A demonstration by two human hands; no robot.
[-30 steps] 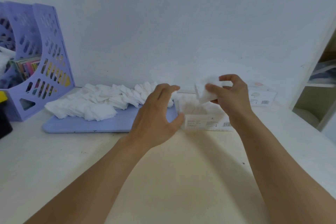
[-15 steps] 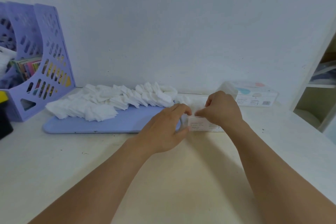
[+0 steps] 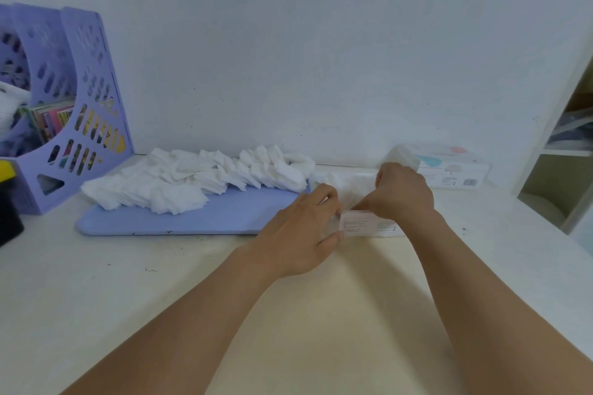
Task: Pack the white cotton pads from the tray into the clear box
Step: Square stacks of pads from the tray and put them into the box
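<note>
Several white cotton pads [image 3: 199,179] lie heaped along the back of a flat blue tray [image 3: 224,218]. Just right of the tray stands the clear box [image 3: 362,224] with a printed label on its front. My left hand [image 3: 301,234] grips the box's left end, thumb at the front corner. My right hand [image 3: 401,192] is pushed down into the box from above, fingers curled over white pads inside. The pads under that hand are mostly hidden.
A purple magazine file [image 3: 73,112] with books stands at the far left, a black and yellow object [image 3: 8,202] in front of it. A second clear box with a printed lid [image 3: 449,170] sits behind my right hand. A shelf unit [image 3: 564,154] stands at the right.
My right hand came down from above the box with a stack of pads and now presses into it. My left hand closed in on the box's left end.
</note>
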